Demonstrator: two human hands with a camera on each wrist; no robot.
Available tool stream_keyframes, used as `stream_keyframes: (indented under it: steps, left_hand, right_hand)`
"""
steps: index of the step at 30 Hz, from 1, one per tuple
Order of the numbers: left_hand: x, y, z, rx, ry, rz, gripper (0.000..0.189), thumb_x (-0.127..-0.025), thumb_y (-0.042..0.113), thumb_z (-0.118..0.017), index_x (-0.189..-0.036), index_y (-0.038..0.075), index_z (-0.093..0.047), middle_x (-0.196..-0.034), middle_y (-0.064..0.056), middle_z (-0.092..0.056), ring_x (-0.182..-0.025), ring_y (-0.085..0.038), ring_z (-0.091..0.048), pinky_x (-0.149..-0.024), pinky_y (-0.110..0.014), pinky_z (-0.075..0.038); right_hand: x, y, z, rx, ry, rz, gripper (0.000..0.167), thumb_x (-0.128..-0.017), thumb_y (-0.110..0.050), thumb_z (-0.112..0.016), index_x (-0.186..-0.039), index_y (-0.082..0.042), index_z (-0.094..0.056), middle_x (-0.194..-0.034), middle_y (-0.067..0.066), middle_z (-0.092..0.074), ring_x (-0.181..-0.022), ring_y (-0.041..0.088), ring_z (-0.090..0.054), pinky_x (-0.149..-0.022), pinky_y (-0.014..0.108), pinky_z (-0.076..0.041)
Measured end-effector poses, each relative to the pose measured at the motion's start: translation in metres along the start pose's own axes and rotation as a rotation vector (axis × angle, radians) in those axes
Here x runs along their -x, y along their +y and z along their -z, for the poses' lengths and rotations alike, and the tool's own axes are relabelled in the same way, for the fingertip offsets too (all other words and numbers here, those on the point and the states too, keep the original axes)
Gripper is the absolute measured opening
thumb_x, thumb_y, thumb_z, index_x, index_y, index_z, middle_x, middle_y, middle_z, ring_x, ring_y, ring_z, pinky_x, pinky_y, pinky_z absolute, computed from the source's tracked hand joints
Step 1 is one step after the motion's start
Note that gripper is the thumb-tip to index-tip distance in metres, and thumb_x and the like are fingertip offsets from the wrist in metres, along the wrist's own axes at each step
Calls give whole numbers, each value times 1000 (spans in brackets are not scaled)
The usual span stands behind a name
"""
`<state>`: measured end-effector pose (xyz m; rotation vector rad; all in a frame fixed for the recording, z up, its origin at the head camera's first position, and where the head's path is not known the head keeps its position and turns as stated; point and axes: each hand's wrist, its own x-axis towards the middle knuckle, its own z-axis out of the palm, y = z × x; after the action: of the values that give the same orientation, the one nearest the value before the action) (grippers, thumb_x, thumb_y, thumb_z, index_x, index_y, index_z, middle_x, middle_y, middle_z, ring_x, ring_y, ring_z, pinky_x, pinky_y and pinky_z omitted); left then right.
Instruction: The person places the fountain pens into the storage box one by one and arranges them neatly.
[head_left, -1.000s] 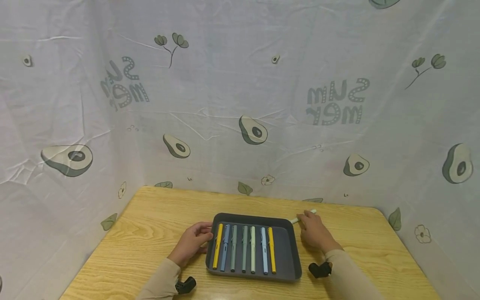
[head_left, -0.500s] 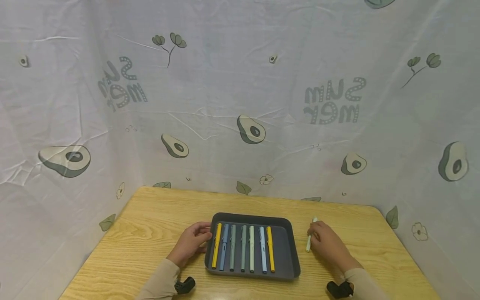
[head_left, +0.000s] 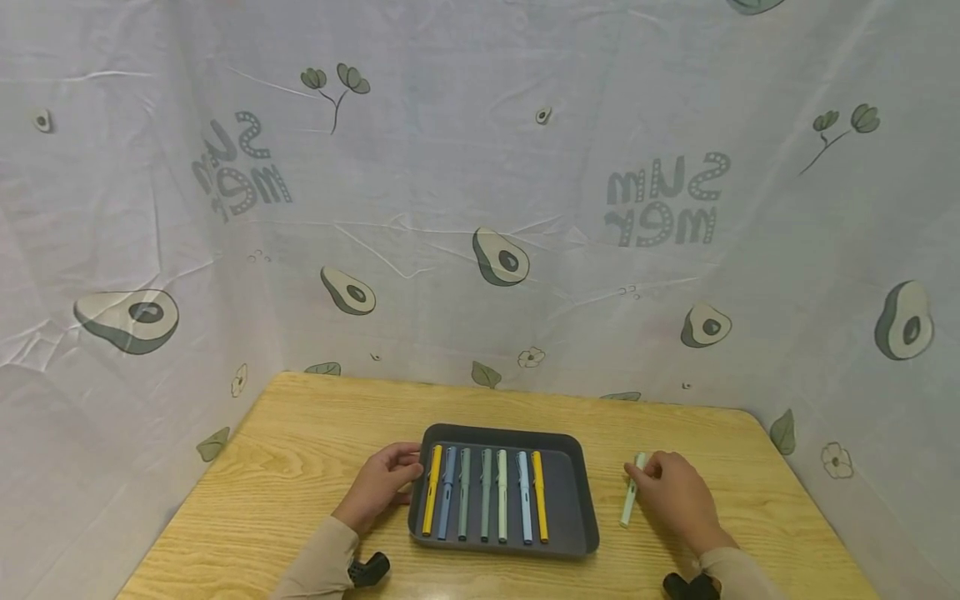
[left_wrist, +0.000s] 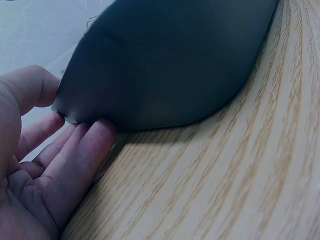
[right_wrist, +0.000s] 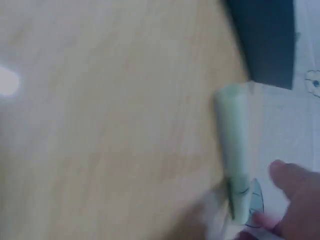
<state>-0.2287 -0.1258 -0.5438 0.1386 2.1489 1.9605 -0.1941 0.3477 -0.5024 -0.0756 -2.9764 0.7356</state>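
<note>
My left hand (head_left: 378,487) holds the left side of a dark grey tray (head_left: 567,504). In the left wrist view, its fingertips are at the rim and outer wall of the tray (left_wrist: 165,65). Right of the tray, my right hand (head_left: 678,496) holds a pale green pen (head_left: 627,507) near its far end, one finger lying across it. In the blurred right wrist view, the pen (right_wrist: 234,135) extends away from the fingers, with one fingertip (right_wrist: 281,172) apart from it.
Several capped pens lie side by side in the tray, including a yellow pen (head_left: 432,492), a blue pen (head_left: 447,492) and a light blue pen (head_left: 524,500). A wooden table (head_left: 300,467) is under the tray. Behind hangs a white curtain (head_left: 420,167) with avocado prints.
My right hand has moved right and nearer from the tray's far right corner, turning the pen from slanting sideways to nearly upright in the head view. My left hand stays at the tray.
</note>
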Motion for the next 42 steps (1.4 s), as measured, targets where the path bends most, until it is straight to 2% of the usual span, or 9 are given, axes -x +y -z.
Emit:
stream_keyframes:
  steps: [4,7,13,20,25,31,37,42]
  left_hand:
    - [0,0,0,-1,1,-2,46,-101,18,-68,-141,1,-57,-125,-15,-66,-103,-21,-68,-74,-39,-62]
    - [0,0,0,2,2,-1,45,-100,18,-68,-141,1,-57,-124,-16,-66,-103,-21,-68,-74,-39,-62]
    - [1,0,0,7,-2,-7,45,-100,17,-68,-141,1,-57,-124,-16,-65,-102,-21,-68,-74,-39,-62]
    - [-1,0,0,12,5,-3,45,-100,17,-68,-141,1,-57,-123,-16,-65,-102,-21,-68,-74,-39,-62]
    - [0,0,0,6,6,-4,44,-101,17,-68,-141,1,-57,-124,-16,-65,-102,-21,-68,-74,-39,-62]
    - [1,0,1,10,2,-4,44,-101,16,-67,-141,1,-57,-124,-16,-65,-102,-21,-68,-74,-39,-62]
    - [1,0,1,9,-7,-12,45,-101,16,-67,-141,0,-56,-124,-18,-65,-102,-22,-68,-74,-38,-62]
    - [1,0,1,21,-7,-9,45,-101,16,-67,-142,1,-56,-124,-17,-65,-102,-21,-68,-74,-39,-62]
  right_hand:
    - [-1,-4,3,-35,-45,-160,50,-97,-55,-65,-83,-8,-56,-67,4,-51,-57,19,-44,-51,32,-35]
    - [-3,-7,5,-46,-63,-184,46,-97,-50,-67,-85,-6,-58,-68,5,-53,-58,19,-45,-53,32,-36]
    - [-7,-10,7,-77,-78,-167,31,-98,-31,-68,-95,0,-65,-87,10,-66,-71,21,-56,-59,35,-47]
    - [-7,-14,9,-77,-115,-168,35,-96,-29,-68,-104,5,-66,-97,15,-69,-78,23,-62,-65,40,-53]
    - [-5,-17,11,-62,-135,-159,33,-90,-19,-69,-107,9,-67,-98,17,-69,-80,24,-62,-64,37,-52]
    - [-3,-19,11,-52,-127,-141,27,-89,-15,-70,-105,7,-68,-94,12,-70,-77,21,-60,-63,35,-51]
    - [-1,-19,15,-91,-78,-111,29,-94,-15,-68,-112,8,-66,-97,16,-73,-83,25,-68,-67,40,-55]
    - [1,-22,20,-162,-72,-108,36,-97,-12,-67,-123,12,-59,-100,18,-71,-78,23,-68,-61,38,-57]
